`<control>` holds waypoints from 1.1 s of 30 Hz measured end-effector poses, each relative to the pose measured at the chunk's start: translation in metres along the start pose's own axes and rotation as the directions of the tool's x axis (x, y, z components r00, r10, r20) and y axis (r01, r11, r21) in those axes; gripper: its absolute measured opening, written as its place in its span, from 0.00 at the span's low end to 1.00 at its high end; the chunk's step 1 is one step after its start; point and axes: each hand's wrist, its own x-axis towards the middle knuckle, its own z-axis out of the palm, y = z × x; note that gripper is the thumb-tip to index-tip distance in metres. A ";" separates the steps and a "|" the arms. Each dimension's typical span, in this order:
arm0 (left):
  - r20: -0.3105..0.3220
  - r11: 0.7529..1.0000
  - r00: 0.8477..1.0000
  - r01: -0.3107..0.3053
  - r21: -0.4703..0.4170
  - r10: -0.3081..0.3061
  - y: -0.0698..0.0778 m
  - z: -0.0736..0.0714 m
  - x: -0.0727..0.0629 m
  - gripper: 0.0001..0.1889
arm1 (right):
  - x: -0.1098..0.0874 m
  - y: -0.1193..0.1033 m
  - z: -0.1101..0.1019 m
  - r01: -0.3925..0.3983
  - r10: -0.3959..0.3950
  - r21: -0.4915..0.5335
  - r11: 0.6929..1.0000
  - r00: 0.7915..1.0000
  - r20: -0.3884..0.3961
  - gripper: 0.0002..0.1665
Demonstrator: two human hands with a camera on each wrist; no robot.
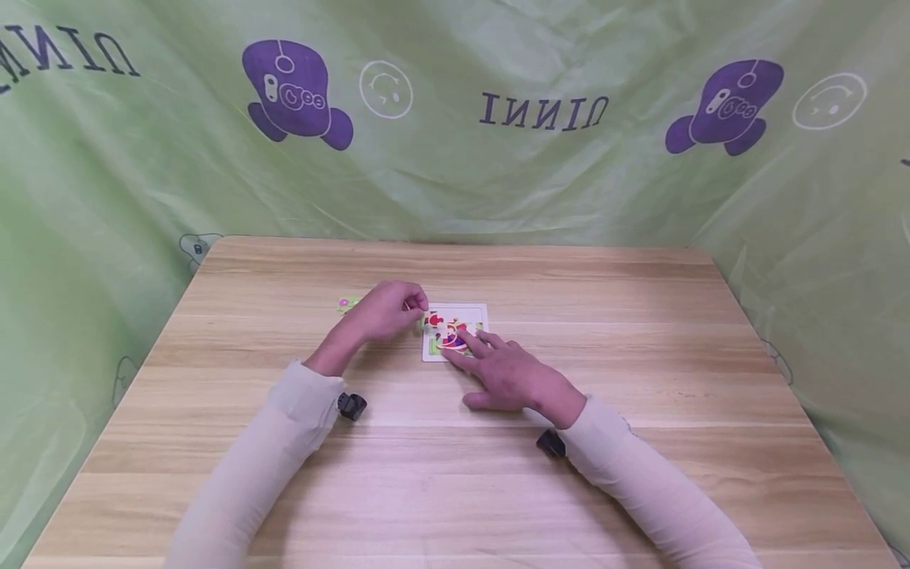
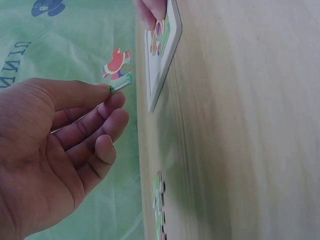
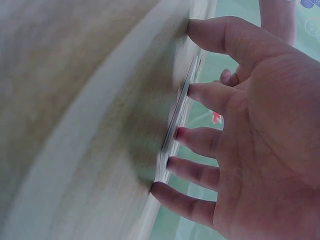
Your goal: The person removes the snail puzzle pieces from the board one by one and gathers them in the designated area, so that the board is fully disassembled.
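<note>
Right hand (image 1: pixel 508 375), at the board's near right: grip spread, holding nothing, fingertips on the board (image 1: pixel 462 313), which lies partly filled on the desk (image 1: pixel 426 490), bare toward its far side. Left hand (image 1: pixel 389 310), at the board's left: grip pinching a raised piece (image 2: pixel 116 65). Farther left of the board: loose pieces (image 1: pixel 346 303). Step in hand, as judged: fitting; the next move calls for matching the piece's edges to the board's bare area.

a makeshift booth, with printed green cloth (image 1: pixel 441 186) around a wooden table (image 1: pixel 604 300).
</note>
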 end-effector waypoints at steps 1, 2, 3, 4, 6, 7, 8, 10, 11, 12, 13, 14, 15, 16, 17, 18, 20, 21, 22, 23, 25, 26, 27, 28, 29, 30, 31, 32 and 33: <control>-0.002 1.000 1.000 0.003 0.000 -0.003 -0.001 -0.001 -0.001 0.04 | 0.000 0.000 0.000 0.000 0.000 0.003 1.000 1.000 0.000 0.47; -0.004 1.000 1.000 0.007 0.001 -0.007 -0.003 -0.002 -0.002 0.05 | 0.000 0.000 0.000 -0.002 0.002 0.008 1.000 1.000 0.003 0.47; -0.005 1.000 1.000 0.009 0.003 -0.009 -0.004 -0.002 -0.002 0.05 | 0.000 0.000 0.000 -0.006 0.006 0.011 1.000 1.000 0.007 0.47; -0.005 1.000 1.000 0.012 0.004 -0.012 -0.005 -0.003 -0.003 0.05 | 0.001 0.001 0.000 -0.008 0.008 0.013 1.000 1.000 0.011 0.47; -0.006 1.000 1.000 0.009 0.006 -0.009 -0.008 -0.004 -0.006 0.05 | 0.001 0.001 0.000 -0.012 0.012 0.015 1.000 1.000 0.017 0.47; -0.007 1.000 1.000 0.005 0.008 -0.005 -0.009 -0.005 -0.007 0.06 | 0.001 0.001 0.000 -0.014 0.014 0.016 1.000 1.000 0.019 0.47; -0.008 1.000 1.000 0.002 0.010 -0.002 -0.010 -0.006 -0.009 0.06 | 0.001 0.001 0.000 -0.015 0.015 0.017 1.000 1.000 0.019 0.48; -0.012 1.000 1.000 -0.001 0.010 0.001 -0.011 -0.008 -0.012 0.05 | 0.001 0.001 0.001 -0.011 0.011 0.021 1.000 1.000 0.015 0.47; -0.013 1.000 1.000 -0.003 0.011 0.003 -0.012 -0.009 -0.014 0.05 | 0.001 0.001 0.001 -0.009 0.009 0.023 1.000 1.000 0.014 0.47; -0.014 1.000 1.000 0.000 0.009 0.000 -0.014 -0.010 -0.016 0.05 | 0.001 0.000 0.001 -0.007 0.007 0.026 1.000 1.000 0.013 0.47; -0.015 1.000 1.000 0.004 0.007 -0.004 -0.015 -0.010 -0.018 0.05 | 0.001 0.000 0.002 -0.005 0.004 0.028 1.000 1.000 0.012 0.47; -0.016 1.000 1.000 0.009 0.006 -0.009 -0.017 -0.011 -0.020 0.05 | 0.001 0.000 0.002 -0.003 0.003 0.029 1.000 1.000 0.012 0.47; -0.019 1.000 1.000 0.013 0.005 -0.013 -0.018 -0.012 -0.021 0.04 | 0.001 0.000 0.001 -0.003 0.002 0.031 1.000 1.000 0.014 0.47; -0.023 1.000 1.000 0.018 0.004 -0.018 -0.019 -0.013 -0.023 0.04 | 0.001 0.000 0.001 -0.003 0.003 0.031 1.000 1.000 0.014 0.47; -0.029 1.000 0.999 0.019 0.006 -0.019 -0.021 -0.013 -0.025 0.04 | 0.000 0.000 0.001 -0.005 0.005 0.031 1.000 1.000 0.014 0.47; -0.036 1.000 0.999 0.024 0.004 -0.023 -0.022 -0.014 -0.026 0.04 | 0.000 0.000 0.000 -0.007 0.007 0.030 1.000 1.000 0.014 0.47; -0.051 1.000 0.998 0.023 0.007 -0.023 -0.024 -0.017 -0.029 0.05 | 0.000 0.000 -0.001 -0.012 0.012 0.029 0.999 1.000 0.014 0.47; -0.058 1.000 0.998 0.028 0.005 -0.027 -0.025 -0.018 -0.031 0.05 | 0.000 0.000 -0.001 -0.014 0.013 0.031 0.999 1.000 0.012 0.47; -0.065 0.999 0.997 0.034 0.000 -0.034 -0.025 -0.020 -0.033 0.05 | 0.000 0.000 -0.001 -0.013 0.013 0.032 0.999 1.000 0.011 0.47; -0.069 0.999 0.997 0.039 -0.003 -0.039 -0.027 -0.021 -0.036 0.05 | 0.000 0.000 -0.001 -0.013 0.013 0.032 0.999 1.000 0.011 0.47; -0.075 0.999 0.996 0.051 -0.008 -0.051 -0.030 -0.025 -0.041 0.05 | -0.001 0.000 -0.001 -0.009 0.009 0.033 0.999 1.000 0.007 0.47; -0.080 0.998 0.995 0.057 -0.009 -0.058 -0.032 -0.027 -0.044 0.05 | -0.001 0.000 0.000 -0.005 0.005 0.032 0.999 1.000 0.004 0.47; -0.084 0.998 0.994 0.064 -0.012 -0.065 -0.035 -0.029 -0.047 0.05 | -0.001 0.000 0.000 -0.001 0.001 0.032 0.999 1.000 0.002 0.47; -0.088 0.998 0.994 0.065 -0.012 -0.065 -0.037 -0.030 -0.051 0.06 | -0.001 0.000 0.000 0.001 -0.001 0.030 1.000 1.000 0.000 0.47; -0.093 0.998 0.993 0.066 -0.009 -0.067 -0.040 -0.032 -0.054 0.06 | -0.001 0.000 0.001 0.004 -0.003 0.028 1.000 1.000 -0.003 0.47; -0.097 0.998 0.993 0.066 -0.007 -0.067 -0.044 -0.034 -0.058 0.06 | -0.001 0.000 0.001 0.007 -0.006 0.027 1.000 1.000 -0.007 0.47; -0.101 0.998 0.993 0.067 -0.004 -0.068 -0.047 -0.035 -0.061 0.06 | -0.001 0.000 0.001 0.009 -0.009 0.024 1.000 1.000 -0.009 0.47; -0.105 0.997 0.992 0.071 -0.002 -0.071 -0.050 -0.037 -0.064 0.06 | -0.001 0.000 0.002 0.010 -0.010 0.023 1.000 1.000 -0.011 0.46; -0.108 0.997 0.992 0.073 -0.001 -0.072 -0.053 -0.038 -0.066 0.06 | -0.001 0.000 0.002 0.011 -0.011 0.020 1.000 1.000 -0.012 0.46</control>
